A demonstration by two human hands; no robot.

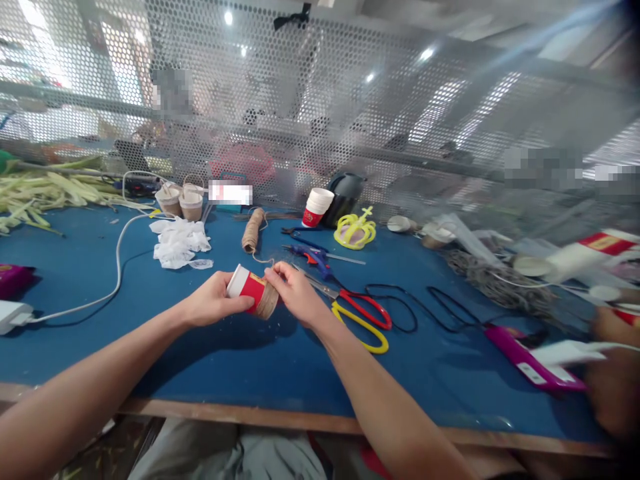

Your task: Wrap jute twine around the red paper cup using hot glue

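Note:
Tilted above the table is a red and white paper cup (pixel 253 288), its base end wrapped in brown twine (pixel 268 303). My left hand (pixel 216 298) is closed around the cup's white rim end. At the wrapped end, my right hand (pixel 294 291) pinches the twine against the cup. A strand runs from there back to a twine spool (pixel 253 231) lying on the table. Just right of my right hand lie scissors (pixel 360 313) with red and yellow handles. Behind them rests a blue glue gun (pixel 313 258).
Stacked paper cups (pixel 317 207), a dark kettle (pixel 345 199) and a yellow crown-shaped piece (pixel 355 230) stand at the back. White crumpled gloves (pixel 181 243) and twine-wrapped cups (pixel 191 202) are left. A purple power strip (pixel 533 360) with cords lies right, near another person's arm (pixel 607 373).

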